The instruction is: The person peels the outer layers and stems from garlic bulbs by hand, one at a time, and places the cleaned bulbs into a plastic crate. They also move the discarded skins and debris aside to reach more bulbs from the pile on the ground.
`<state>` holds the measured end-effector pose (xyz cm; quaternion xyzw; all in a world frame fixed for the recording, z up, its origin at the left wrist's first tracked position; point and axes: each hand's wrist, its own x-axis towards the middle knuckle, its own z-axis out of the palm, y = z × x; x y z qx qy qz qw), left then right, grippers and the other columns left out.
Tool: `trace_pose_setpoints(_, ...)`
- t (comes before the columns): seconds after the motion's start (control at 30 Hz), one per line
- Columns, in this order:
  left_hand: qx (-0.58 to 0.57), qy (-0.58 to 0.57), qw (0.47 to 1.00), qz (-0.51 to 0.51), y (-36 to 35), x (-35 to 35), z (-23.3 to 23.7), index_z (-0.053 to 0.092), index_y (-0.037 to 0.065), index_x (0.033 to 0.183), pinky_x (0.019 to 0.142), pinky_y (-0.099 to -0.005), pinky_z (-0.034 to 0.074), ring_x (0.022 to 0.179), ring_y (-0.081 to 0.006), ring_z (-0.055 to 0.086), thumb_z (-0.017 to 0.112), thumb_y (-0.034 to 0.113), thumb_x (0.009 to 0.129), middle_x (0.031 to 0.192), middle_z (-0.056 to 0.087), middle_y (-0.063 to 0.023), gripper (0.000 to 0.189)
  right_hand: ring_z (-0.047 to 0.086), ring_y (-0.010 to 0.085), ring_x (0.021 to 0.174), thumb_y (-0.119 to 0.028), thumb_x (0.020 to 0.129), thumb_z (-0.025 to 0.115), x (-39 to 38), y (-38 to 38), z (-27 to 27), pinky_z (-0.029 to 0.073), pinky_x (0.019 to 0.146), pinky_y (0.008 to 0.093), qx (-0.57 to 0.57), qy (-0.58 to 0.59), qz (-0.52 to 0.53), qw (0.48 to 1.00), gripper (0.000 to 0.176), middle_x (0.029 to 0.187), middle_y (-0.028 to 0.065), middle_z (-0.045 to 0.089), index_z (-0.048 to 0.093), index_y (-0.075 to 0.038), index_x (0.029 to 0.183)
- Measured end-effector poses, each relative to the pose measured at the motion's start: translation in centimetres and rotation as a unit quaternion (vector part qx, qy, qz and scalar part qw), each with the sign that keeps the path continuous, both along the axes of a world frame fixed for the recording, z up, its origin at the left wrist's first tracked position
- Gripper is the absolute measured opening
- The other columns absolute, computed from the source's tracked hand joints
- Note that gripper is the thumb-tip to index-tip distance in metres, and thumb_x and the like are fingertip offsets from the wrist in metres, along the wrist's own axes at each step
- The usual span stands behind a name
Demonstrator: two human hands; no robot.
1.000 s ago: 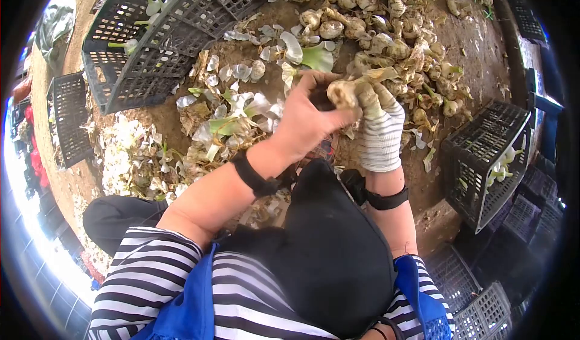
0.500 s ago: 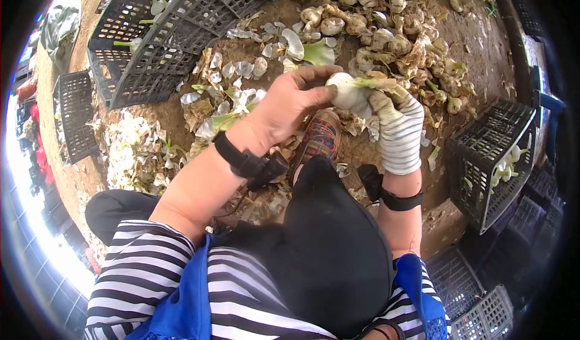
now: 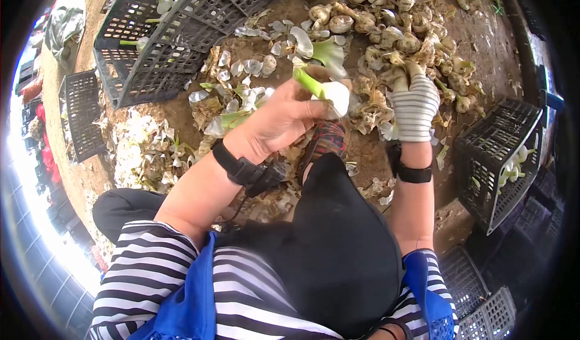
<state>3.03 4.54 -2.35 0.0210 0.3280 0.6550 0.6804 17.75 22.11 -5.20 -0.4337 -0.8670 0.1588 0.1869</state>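
Observation:
My bare left hand (image 3: 283, 111) is closed on a white garlic bulb (image 3: 337, 97), its skin stripped smooth and its short green stem pointing up and left. My right hand (image 3: 415, 101), in a striped white glove with dirt-brown fingertips, is at the near edge of a pile of unpeeled garlic (image 3: 411, 22). Its fingers are curled downward, and what they hold, if anything, blends with the brown bulbs and husks. A pale green-white leaf sheath (image 3: 329, 55) lies on the ground just beyond my left hand.
A black crate (image 3: 175, 44) with peeled garlic stands at the upper left; another crate (image 3: 498, 165) with garlic is at the right. Garlic peelings (image 3: 142, 152) litter the ground to the left. My shoe (image 3: 326, 143) is below the hands. Grey crates (image 3: 486, 313) lie lower right.
My right hand has left the bulb and moved up and right to the pile. My left hand has kept the bulb and turned it, so the stem now points up-left instead of right.

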Motion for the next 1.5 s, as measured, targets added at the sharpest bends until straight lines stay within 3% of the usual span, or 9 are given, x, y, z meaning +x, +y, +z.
trace_pose_setpoints(0.47, 0.029, 0.049, 0.998, 0.031, -0.2, -0.8, 0.4, 0.038, 0.005, 0.132, 0.093, -0.0312, 0.041, 0.109, -0.0172, 0.05, 0.059, -0.002, 0.082, 0.12, 0.052, -0.0064, 0.055, 0.055, 0.0096, 0.055, -0.013, 0.075, 0.065, -1.7, -4.1, 3.4, 0.044, 0.053, 0.0227, -0.57, 0.238, 0.003, 0.786, 0.025, 0.065, 0.0065, 0.062, 0.064, 0.002, 0.094)
trace_pose_setpoints(0.6, -0.045, 0.05, 0.995, 0.067, 0.0, -1.3, 0.7, 0.045, 0.002, 0.123, 0.088, -0.0307, 0.045, 0.102, -0.0178, 0.055, 0.061, -0.002, 0.08, 0.113, 0.056, -0.0064, 0.046, 0.061, 0.015, 0.066, -0.016, 0.081, 0.061, -1.6, -3.5, 0.0, 0.048, 0.063, 0.0264, -0.164, 0.194, 0.087, 0.963, 0.022, 0.074, 0.0109, 0.064, 0.064, 0.002, 0.093)
trace_pose_setpoints(0.8, -0.104, 0.242, 0.964, 0.032, 0.2, -0.9, 0.1, 0.047, 0.001, 0.12, 0.085, -0.0306, 0.047, 0.099, -0.0169, 0.055, 0.068, -0.002, 0.071, 0.106, 0.056, -0.009, 0.053, 0.062, 0.0188, 0.059, -0.025, 0.075, 0.067, -2.7, -5.5, 5.0, 0.048, 0.058, 0.0282, -0.237, 0.157, 0.122, 0.951, 0.029, 0.07, 0.0135, 0.064, 0.067, 0.002, 0.085)
trace_pose_setpoints(1.0, -0.019, 0.736, 0.677, 0.023, 0.1, -0.8, -0.5, 0.056, 0.003, 0.113, 0.08, -0.0289, 0.048, 0.091, -0.0195, 0.058, 0.073, 0.002, 0.061, 0.098, 0.059, -0.0094, 0.055, 0.055, 0.0087, 0.057, -0.014, 0.077, 0.065, -3.5, -6.1, 3.8, 0.045, 0.054, 0.0239, -0.433, 0.153, 0.068, 0.886, 0.02, 0.067, 0.0025, 0.062, 0.065, 0.003, 0.087)
trace_pose_setpoints(1.13, 0.005, 0.728, 0.685, -0.007, 0.0, -1.0, 0.4, 0.054, 0.002, 0.115, 0.073, -0.0287, 0.049, 0.087, -0.02, 0.059, 0.072, 0.003, 0.064, 0.098, 0.059, -0.0102, 0.053, 0.053, 0.008, 0.059, -0.019, 0.072, 0.066, -3.3, -5.7, 2.8, 0.045, 0.054, 0.0247, -0.614, 0.286, 0.007, 0.736, 0.021, 0.07, 0.0049, 0.062, 0.064, 0.0, 0.08)
trace_pose_setpoints(1.2, -0.061, 0.256, 0.964, -0.026, 0.0, -0.9, 1.2, 0.057, 0.001, 0.109, 0.074, -0.0313, 0.048, 0.088, -0.0226, 0.059, 0.068, 0.009, 0.072, 0.101, 0.059, -0.0106, 0.039, 0.055, 0.0095, 0.064, -0.02, 0.072, 0.064, -2.8, -6.0, 2.3, 0.048, 0.058, 0.025, -0.673, 0.35, -0.01, 0.651, 0.025, 0.077, 0.0044, 0.061, 0.061, 0.0, 0.086)
trace_pose_setpoints(1.27, -0.072, 0.11, 0.991, -0.032, -0.3, -1.4, 0.8, 0.054, 0.001, 0.113, 0.066, -0.0279, 0.047, 0.084, -0.0158, 0.058, 0.065, 0.015, 0.077, 0.102, 0.059, -0.0084, 0.04, 0.057, 0.0103, 0.07, -0.022, 0.074, 0.062, -1.5, -5.9, 0.1, 0.051, 0.063, 0.0263, -0.756, 0.435, 0.058, 0.486, 0.033, 0.082, 0.0043, 0.061, 0.057, 0.002, 0.095)
trace_pose_setpoints(1.4, -0.021, -0.062, 0.998, 0.007, -0.1, -1.2, 0.7, 0.049, 0.002, 0.12, 0.067, -0.0243, 0.047, 0.081, -0.0136, 0.057, 0.065, 0.014, 0.078, 0.103, 0.059, -0.0068, 0.047, 0.058, 0.0121, 0.073, -0.025, 0.076, 0.062, -2.4, -5.5, 2.7, 0.052, 0.068, 0.0292, -0.696, 0.425, 0.029, 0.578, 0.035, 0.084, 0.0034, 0.06, 0.057, 0.001, 0.098)
trace_pose_setpoints(1.5, -0.054, 0.288, 0.956, 0.027, 0.3, -0.2, 0.5, 0.048, 0.002, 0.123, 0.084, -0.0279, 0.046, 0.089, -0.0175, 0.058, 0.074, 0.005, 0.069, 0.101, 0.059, -0.0056, 0.059, 0.056, 0.0091, 0.073, -0.021, 0.076, 0.062, -2.2, -5.4, 4.0, 0.048, 0.067, 0.024, -0.645, 0.328, 0.005, 0.69, 0.031, 0.085, 0.0048, 0.062, 0.06, 0.004, 0.096)
